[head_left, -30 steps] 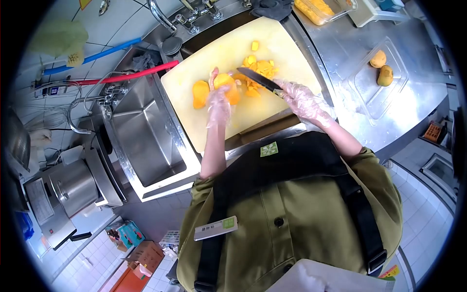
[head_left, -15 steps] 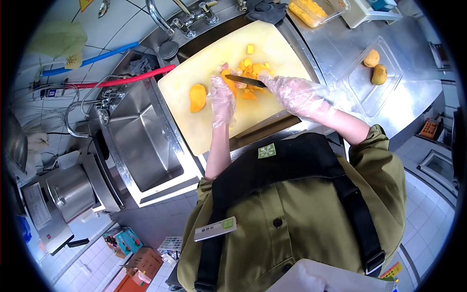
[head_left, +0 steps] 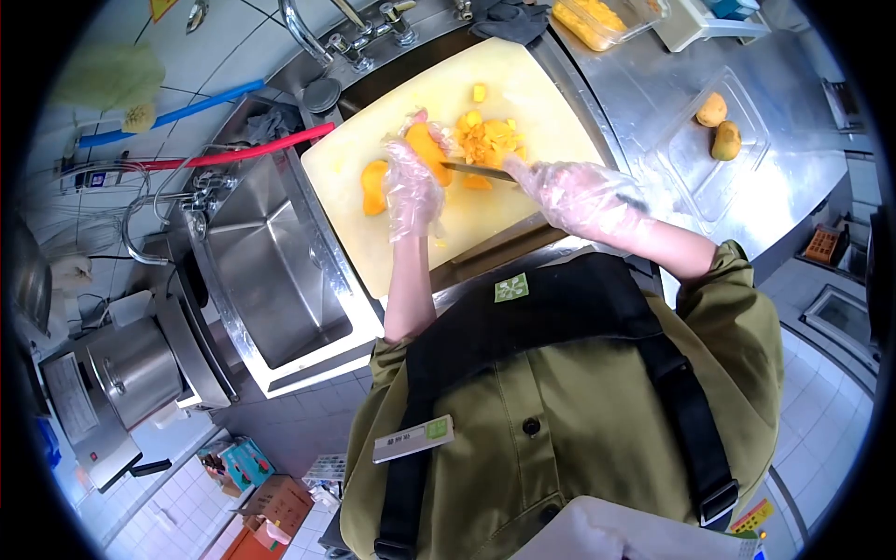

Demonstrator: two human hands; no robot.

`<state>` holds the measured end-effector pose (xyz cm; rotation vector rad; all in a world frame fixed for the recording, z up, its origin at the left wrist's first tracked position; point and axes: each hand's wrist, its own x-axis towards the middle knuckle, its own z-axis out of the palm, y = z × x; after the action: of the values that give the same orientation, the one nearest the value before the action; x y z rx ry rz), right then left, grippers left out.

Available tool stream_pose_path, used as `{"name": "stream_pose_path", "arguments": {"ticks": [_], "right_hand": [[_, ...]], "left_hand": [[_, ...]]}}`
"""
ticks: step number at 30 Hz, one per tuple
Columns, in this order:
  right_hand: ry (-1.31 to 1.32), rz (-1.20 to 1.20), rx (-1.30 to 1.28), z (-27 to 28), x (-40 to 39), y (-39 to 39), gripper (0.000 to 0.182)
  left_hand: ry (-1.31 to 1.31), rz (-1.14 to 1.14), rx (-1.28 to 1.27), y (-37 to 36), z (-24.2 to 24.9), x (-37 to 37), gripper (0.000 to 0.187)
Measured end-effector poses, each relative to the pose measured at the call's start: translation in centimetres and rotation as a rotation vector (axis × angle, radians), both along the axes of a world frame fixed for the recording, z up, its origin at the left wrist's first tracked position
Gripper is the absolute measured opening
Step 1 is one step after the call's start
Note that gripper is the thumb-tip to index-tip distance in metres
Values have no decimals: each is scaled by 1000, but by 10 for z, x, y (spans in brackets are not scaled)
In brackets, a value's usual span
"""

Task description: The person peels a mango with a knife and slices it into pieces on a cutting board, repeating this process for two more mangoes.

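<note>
In a clear plastic glove, my left hand point(head_left: 412, 189) is closed around a peeled orange mango piece point(head_left: 428, 155) on the white cutting board point(head_left: 523, 79). My right hand point(head_left: 571, 194), gloved the same way, grips a knife point(head_left: 474, 170) whose blade points left and reaches the mango piece's right edge. Another mango piece point(head_left: 374, 187) lies left of my left hand. Diced mango point(head_left: 490, 142) is heaped just beyond the blade, and one loose cube point(head_left: 479, 92) sits farther back. My left palm and part of the knife handle are hidden.
The board rests across a sink point(head_left: 280, 261) with taps point(head_left: 359, 47) behind it. On the steel counter at right, a clear tray point(head_left: 695, 191) holds two whole mangoes point(head_left: 725, 142). A glass container point(head_left: 597, 23) of cut mango stands at the back. A red hose point(head_left: 252, 150) reaches the board's left edge.
My left hand has shifted slightly left, turning the mango piece so more of its orange surface shows. The knife has moved a little right and down, uncovering more of the diced heap.
</note>
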<state>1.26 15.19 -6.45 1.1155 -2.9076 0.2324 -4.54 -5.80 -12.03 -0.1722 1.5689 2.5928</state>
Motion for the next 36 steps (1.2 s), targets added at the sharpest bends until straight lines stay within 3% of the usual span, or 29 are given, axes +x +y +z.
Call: {"name": "stream_pose_path", "arguments": {"ticks": [3, 6, 12, 15, 17, 19, 22, 26, 27, 31, 33, 35, 36], "right_hand": [[-60, 24, -66, -5, 2, 17, 47], [24, -48, -55, 9, -3, 13, 46], [35, 59, -6, 19, -6, 7, 48], [17, 64, 58, 8, -1, 20, 50], [236, 93, 185, 8, -8, 23, 50], [271, 70, 172, 16, -9, 22, 50], [79, -7, -69, 37, -20, 5, 50], [77, 68, 34, 18, -5, 16, 49], [-73, 31, 117, 5, -2, 24, 45], [-278, -230, -203, 10, 5, 24, 37], [-343, -196, -472, 7, 1, 19, 37], [-482, -216, -587, 22, -3, 9, 42], [-427, -204, -528, 21, -5, 4, 44]], "left_hand": [[-78, 4, 205, -10, -6, -10, 69], [-38, -7, 123, -6, -1, -8, 72], [-58, -18, 1, 0, 10, -4, 73], [-118, 5, 225, -6, 6, -5, 72], [-71, -30, 225, -8, 6, -6, 71], [-69, -44, 146, -4, 9, -1, 71], [-93, -15, 7, 2, 18, 2, 69], [-102, -6, 121, -3, 20, 1, 59], [-102, -5, 159, -5, 20, 0, 54], [20, 167, 246, 4, 20, -1, 54], [-49, 196, 192, 7, 12, -3, 53], [97, 232, 153, 15, 8, 4, 54], [173, 254, 134, 16, 7, 6, 55]]}}
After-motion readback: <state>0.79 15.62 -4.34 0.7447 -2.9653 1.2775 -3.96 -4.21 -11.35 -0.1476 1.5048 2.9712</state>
